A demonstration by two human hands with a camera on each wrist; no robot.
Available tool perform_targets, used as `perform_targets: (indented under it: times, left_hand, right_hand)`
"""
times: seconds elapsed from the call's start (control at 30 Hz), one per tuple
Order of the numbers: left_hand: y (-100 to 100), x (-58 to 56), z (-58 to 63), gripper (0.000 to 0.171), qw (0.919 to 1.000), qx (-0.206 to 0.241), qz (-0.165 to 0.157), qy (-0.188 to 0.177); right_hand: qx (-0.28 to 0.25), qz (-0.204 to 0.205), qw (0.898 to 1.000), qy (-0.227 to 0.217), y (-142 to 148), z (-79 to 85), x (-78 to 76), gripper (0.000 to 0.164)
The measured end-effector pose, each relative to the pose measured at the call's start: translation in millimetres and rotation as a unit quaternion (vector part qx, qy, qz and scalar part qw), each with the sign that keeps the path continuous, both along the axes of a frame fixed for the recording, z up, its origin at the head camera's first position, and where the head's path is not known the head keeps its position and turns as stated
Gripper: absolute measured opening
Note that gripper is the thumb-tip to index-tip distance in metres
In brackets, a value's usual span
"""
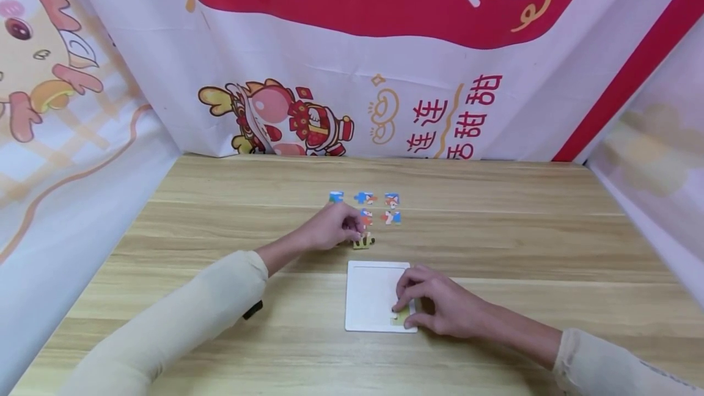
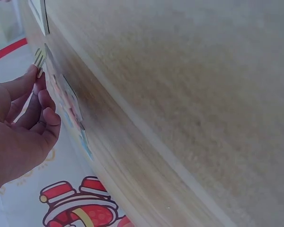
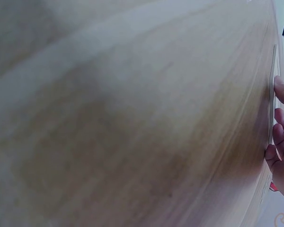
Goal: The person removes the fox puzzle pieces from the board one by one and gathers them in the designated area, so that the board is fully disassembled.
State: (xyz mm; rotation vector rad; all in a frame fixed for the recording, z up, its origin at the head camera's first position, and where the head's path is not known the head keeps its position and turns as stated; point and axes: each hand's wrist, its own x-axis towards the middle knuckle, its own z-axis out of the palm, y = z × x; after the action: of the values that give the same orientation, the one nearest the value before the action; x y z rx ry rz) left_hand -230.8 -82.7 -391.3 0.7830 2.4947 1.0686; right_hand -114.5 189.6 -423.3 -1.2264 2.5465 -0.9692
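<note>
My left hand [image 1: 332, 227] pinches a green puzzle piece with dark stripes [image 1: 363, 241] between thumb and index finger. The left wrist view shows that striped piece [image 2: 39, 59] at the fingertips, close to the tabletop. Down at the white puzzle tray [image 1: 370, 298], my right hand [image 1: 440, 302] has its thumb and index finger bent around a yellow-green puzzle piece [image 1: 402, 316] in the lower right corner. Seen from the right wrist, the fingers [image 3: 281, 124] are at the tray's edge and hide that piece.
Beyond the tray, several blue, white and orange puzzle pieces lie in loose rows, among them a blue one with a fox picture [image 1: 392, 200]. My left hand covers part of this group. A printed cloth [image 1: 374, 60] hangs along the back edge of the wooden table [image 1: 522, 219].
</note>
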Motion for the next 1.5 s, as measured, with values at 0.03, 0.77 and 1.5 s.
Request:
perform_targets:
  times: [0.03, 0.77, 1.5]
  left_hand:
    - [0.1, -0.7, -0.1, 0.006, 1.0000, -0.003, 0.001, 0.001]
    - [7.8, -5.5, 1.2, 0.004, 0.9949, -0.081, 0.009, 0.059]
    - [6.7, 7.6, 3.6, 0.004, 0.9886, -0.109, 0.003, 0.104]
  right_hand:
    - [-0.001, 0.001, 1.000, -0.001, -0.1, 0.2, 0.0, 0.023]
    - [-0.002, 0.003, 1.000, -0.001, -2.1, 3.3, -0.3, 0.021]
    - [0.003, -0.002, 1.000, -0.013, -0.3, 3.5, 1.0, 0.023]
